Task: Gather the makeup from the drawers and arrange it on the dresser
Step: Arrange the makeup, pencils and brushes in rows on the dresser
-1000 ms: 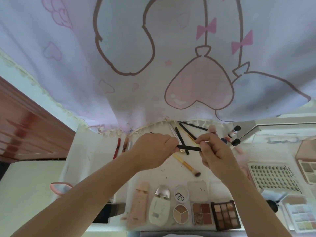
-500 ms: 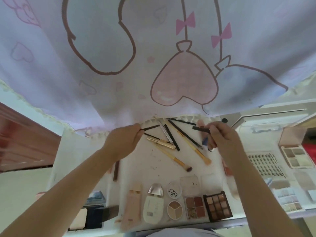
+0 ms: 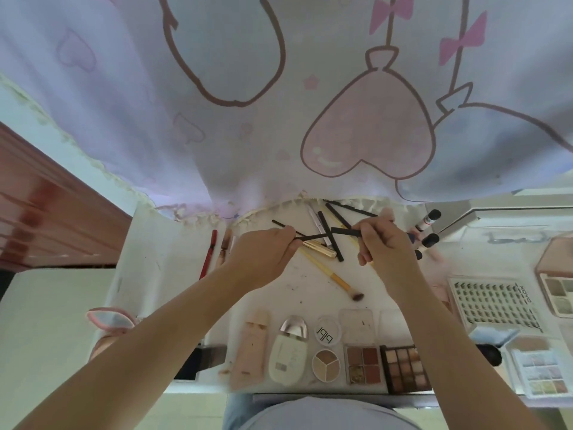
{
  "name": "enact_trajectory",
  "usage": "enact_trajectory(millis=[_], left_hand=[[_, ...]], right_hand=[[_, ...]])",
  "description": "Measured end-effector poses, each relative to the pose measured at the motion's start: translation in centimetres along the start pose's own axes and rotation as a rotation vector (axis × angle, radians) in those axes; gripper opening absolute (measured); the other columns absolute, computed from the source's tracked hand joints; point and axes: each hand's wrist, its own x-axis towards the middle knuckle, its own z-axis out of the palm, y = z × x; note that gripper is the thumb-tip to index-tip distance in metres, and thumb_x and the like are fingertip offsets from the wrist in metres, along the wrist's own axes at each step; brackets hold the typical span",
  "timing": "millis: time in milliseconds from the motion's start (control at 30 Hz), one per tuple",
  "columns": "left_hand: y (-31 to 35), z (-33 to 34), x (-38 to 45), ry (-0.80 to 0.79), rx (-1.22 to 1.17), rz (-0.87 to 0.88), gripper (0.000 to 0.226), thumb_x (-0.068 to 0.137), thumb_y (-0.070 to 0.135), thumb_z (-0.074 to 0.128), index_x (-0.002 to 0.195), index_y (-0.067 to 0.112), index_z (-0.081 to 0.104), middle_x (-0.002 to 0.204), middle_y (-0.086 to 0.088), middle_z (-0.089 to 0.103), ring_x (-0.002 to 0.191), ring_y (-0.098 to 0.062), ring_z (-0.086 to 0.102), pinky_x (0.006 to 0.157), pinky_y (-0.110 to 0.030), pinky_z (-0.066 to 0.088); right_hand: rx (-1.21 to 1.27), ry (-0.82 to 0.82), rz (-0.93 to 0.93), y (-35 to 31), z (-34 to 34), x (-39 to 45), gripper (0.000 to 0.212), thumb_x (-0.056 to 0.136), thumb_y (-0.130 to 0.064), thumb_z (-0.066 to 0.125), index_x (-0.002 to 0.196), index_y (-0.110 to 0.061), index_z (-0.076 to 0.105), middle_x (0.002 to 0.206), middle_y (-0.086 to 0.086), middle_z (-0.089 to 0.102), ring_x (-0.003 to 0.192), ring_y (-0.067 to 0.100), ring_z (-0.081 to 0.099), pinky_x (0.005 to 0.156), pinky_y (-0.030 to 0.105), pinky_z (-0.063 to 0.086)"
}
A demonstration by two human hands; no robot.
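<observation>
Left hand (image 3: 263, 259) pinches a thin black pencil (image 3: 288, 229), right hand (image 3: 384, 246) pinches a black cap (image 3: 344, 231), both held over the white dresser top (image 3: 173, 259) just above the loose pile of black pencils (image 3: 331, 240) and the gold-handled brush (image 3: 328, 273). Looks like capping: line the cap's open end up straight with the pencil tip, push on along the axis without bending the thin stick. Then lay it parallel with the other pencils, clear of the palette row (image 3: 403, 367) at the near edge.
</observation>
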Motion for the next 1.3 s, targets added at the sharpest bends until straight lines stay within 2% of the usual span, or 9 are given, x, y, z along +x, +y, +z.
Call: enact_trajectory(millis=[300, 467, 667, 867, 967, 1033, 1100, 1200, 1300], left_hand=[[0.3, -0.3, 0.2, -0.028, 0.017, 0.006, 0.034, 0.100, 0.034, 0.019, 0.106, 0.013, 0.045, 0.065, 0.011, 0.032, 0.071, -0.018, 0.050, 0.065, -0.024, 0.035], [1.0, -0.1, 0.1, -0.070, 0.051, 0.015, 0.036, 0.100, 0.034, 0.018, 0.109, 0.013, 0.045, 0.092, 0.003, 0.052, 0.087, -0.020, 0.059, 0.067, -0.024, 0.032], [0.9, 0.9, 0.2, -0.101, -0.066, 0.000, 0.034, 0.100, 0.032, 0.022, 0.108, 0.011, 0.048, 0.089, -0.003, 0.056, 0.072, -0.015, 0.047, 0.064, -0.025, 0.035], [-0.7, 1.8, -0.1, -0.050, -0.278, -0.237, 0.031, 0.100, 0.030, 0.026, 0.115, 0.014, 0.048, 0.061, 0.010, 0.043, 0.070, -0.015, 0.050, 0.097, -0.039, 0.038], [-2.3, 3.8, 0.2, -0.008, -0.450, -0.412, 0.030, 0.100, 0.027, 0.029, 0.113, 0.009, 0.050, 0.062, 0.004, 0.050, 0.080, -0.027, 0.060, 0.100, -0.040, 0.038], [-2.8, 4.7, 0.3, -0.012, -0.540, -0.555, 0.031, 0.100, 0.024, 0.030, 0.116, 0.006, 0.050, 0.092, -0.013, 0.064, 0.111, -0.033, 0.054, 0.097, -0.037, 0.041], [-3.2, 5.3, 0.5, -0.019, -0.584, -0.662, 0.032, 0.100, 0.021, 0.030, 0.118, 0.003, 0.051, 0.127, -0.020, 0.053, 0.126, -0.031, 0.044, 0.091, -0.034, 0.041], [-4.0, 6.4, 0.6, -0.015, -0.537, -0.718, 0.033, 0.100, 0.019, 0.032, 0.117, 0.001, 0.053, 0.138, -0.015, 0.044, 0.118, -0.028, 0.051, 0.087, -0.034, 0.043], [-4.6, 7.5, 0.7, -0.058, -0.480, -0.789, 0.033, 0.099, 0.023, 0.035, 0.111, 0.001, 0.057, 0.121, -0.018, 0.056, 0.105, -0.028, 0.056, 0.078, -0.033, 0.045]], right_hand=[[-0.050, 0.001, 0.057, 0.4, -0.4, 0.2, 0.030, 0.094, -0.003, 0.038, 0.072, -0.015, 0.055, 0.032, -0.009, 0.040, 0.032, 0.004, 0.039, 0.055, 0.030, 0.038], [-0.136, -0.032, 0.071, 0.7, -0.4, 0.2, 0.029, 0.094, -0.006, 0.040, 0.071, -0.017, 0.055, 0.033, -0.010, 0.041, 0.034, 0.003, 0.039, 0.055, 0.028, 0.038], [-0.230, -0.159, 0.058, 0.8, 1.1, 0.6, 0.030, 0.094, -0.006, 0.041, 0.071, -0.023, 0.052, 0.054, -0.002, 0.045, 0.041, 0.004, 0.044, 0.060, 0.029, 0.044], [-0.058, -0.118, 0.172, 2.2, 1.6, 1.9, 0.007, 0.095, -0.015, 0.043, 0.098, -0.018, 0.049, 0.074, 0.001, 0.054, 0.056, 0.015, 0.049, 0.062, 0.027, 0.047], [-0.268, -0.219, 0.194, 3.7, 1.5, 2.9, 0.013, 0.094, -0.012, 0.043, 0.085, -0.015, 0.052, 0.070, -0.001, 0.053, 0.060, 0.014, 0.049, 0.066, 0.028, 0.045], [-0.474, -0.287, 0.133, 4.8, 1.9, 3.7, 0.012, 0.094, -0.013, 0.043, 0.090, -0.012, 0.054, 0.071, -0.001, 0.053, 0.063, 0.012, 0.049, 0.065, 0.023, 0.043], [-0.723, -0.323, 0.042, 5.7, 2.5, 4.7, 0.017, 0.093, -0.015, 0.043, 0.098, -0.009, 0.058, 0.082, 0.002, 0.059, 0.070, 0.010, 0.050, 0.061, 0.015, 0.038], [-0.968, -0.291, -0.065, 6.7, 3.4, 5.9, 0.024, 0.093, -0.016, 0.042, 0.105, -0.005, 0.060, 0.102, 0.010, 0.061, 0.090, 0.021, 0.057, 0.073, 0.025, 0.042], [-1.044, -0.269, -0.114, 7.3, 3.8, 6.9, 0.029, 0.095, -0.014, 0.037, 0.111, -0.005, 0.060, 0.108, 0.012, 0.059, 0.098, 0.024, 0.057, 0.080, 0.030, 0.045]])
